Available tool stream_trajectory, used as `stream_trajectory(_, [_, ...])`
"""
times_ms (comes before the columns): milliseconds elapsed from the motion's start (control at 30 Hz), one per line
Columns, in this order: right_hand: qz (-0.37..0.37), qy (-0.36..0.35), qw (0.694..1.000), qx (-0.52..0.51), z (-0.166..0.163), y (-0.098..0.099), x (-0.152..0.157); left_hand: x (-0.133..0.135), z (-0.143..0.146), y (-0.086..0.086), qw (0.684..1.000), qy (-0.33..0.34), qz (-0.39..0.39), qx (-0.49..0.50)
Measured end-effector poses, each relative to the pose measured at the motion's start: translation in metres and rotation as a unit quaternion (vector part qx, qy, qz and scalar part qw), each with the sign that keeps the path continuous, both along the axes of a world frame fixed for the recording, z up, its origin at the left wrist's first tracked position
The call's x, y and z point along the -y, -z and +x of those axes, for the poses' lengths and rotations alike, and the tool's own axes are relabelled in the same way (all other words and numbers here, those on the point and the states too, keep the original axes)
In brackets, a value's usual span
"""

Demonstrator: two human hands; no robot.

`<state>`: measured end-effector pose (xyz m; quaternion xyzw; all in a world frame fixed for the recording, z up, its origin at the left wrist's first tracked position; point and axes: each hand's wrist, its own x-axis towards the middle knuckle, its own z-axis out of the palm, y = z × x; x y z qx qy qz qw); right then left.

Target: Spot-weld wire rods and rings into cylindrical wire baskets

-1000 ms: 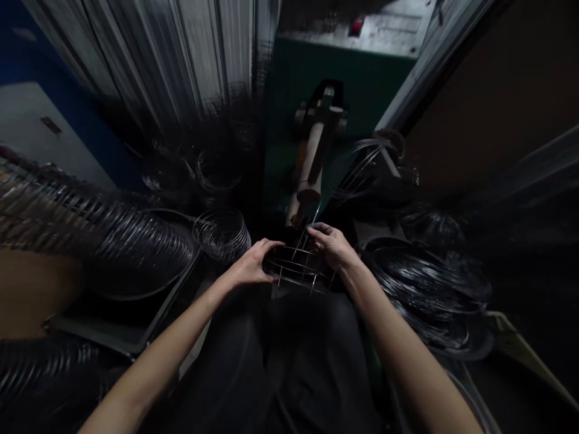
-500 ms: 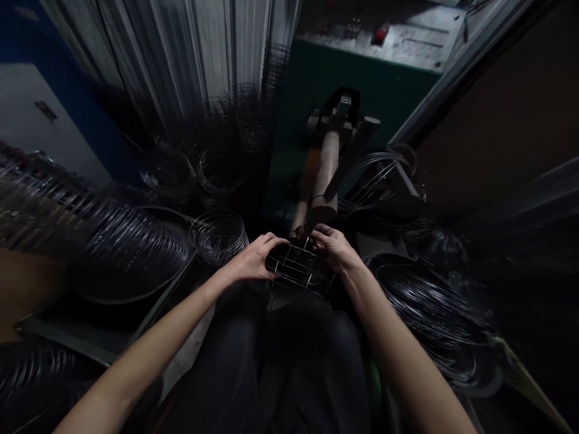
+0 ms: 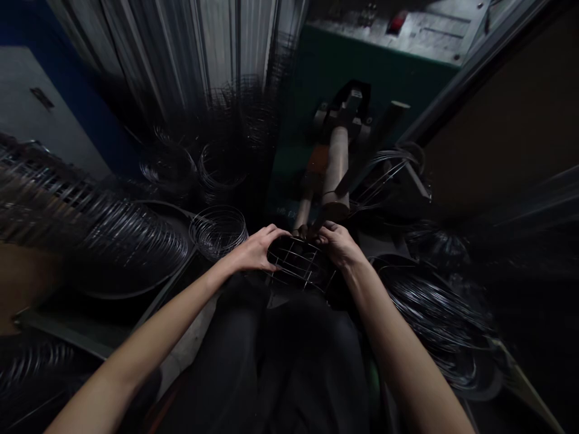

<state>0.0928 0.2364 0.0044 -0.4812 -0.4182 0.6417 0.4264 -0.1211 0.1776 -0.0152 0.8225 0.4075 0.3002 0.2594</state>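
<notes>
A small wire frame (image 3: 296, 263) of thin crossed rods hangs over my lap, close to the front of a green machine (image 3: 384, 72). My left hand (image 3: 257, 248) grips its left side, thumb below and fingers above. At the upper right of the frame, my right hand (image 3: 337, 244) is closed, its fingertips pinched near the rim; exactly what lies between them is too dark to make out. Just beyond the hands is the machine's lower rod tip (image 3: 302, 229), with a thick pale cylinder (image 3: 337, 163) above it.
Wire rings lie stacked in a dark round tray (image 3: 174, 211) at left. A wire coil (image 3: 219, 232) stands beside my left hand. Bundled wire rings (image 3: 434, 301) lie at right. A red switch (image 3: 397, 23) sits on the machine top.
The view has shifted slightly, so the machine appears further right and higher. The wire frame has tilted or turned a little between my hands; both hands keep nearly the same places.
</notes>
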Motion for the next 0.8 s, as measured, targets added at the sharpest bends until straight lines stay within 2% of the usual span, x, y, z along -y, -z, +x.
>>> stream_trajectory(467, [0.020, 0.023, 0.999, 0.009, -0.003, -0.004, -0.007, -0.009, -0.002, -0.007, 1.000, 0.009, -0.018, -0.007])
stream_trajectory(667, [0.021, 0.005, 1.000, 0.000, -0.004, -0.001, -0.010, -0.013, -0.004, -0.011, 1.000, 0.005, -0.003, -0.023])
stream_trajectory(800, [0.018, 0.023, 1.000, -0.008, -0.006, -0.001, -0.008, -0.014, -0.004, -0.017, 0.999, 0.023, -0.005, -0.027])
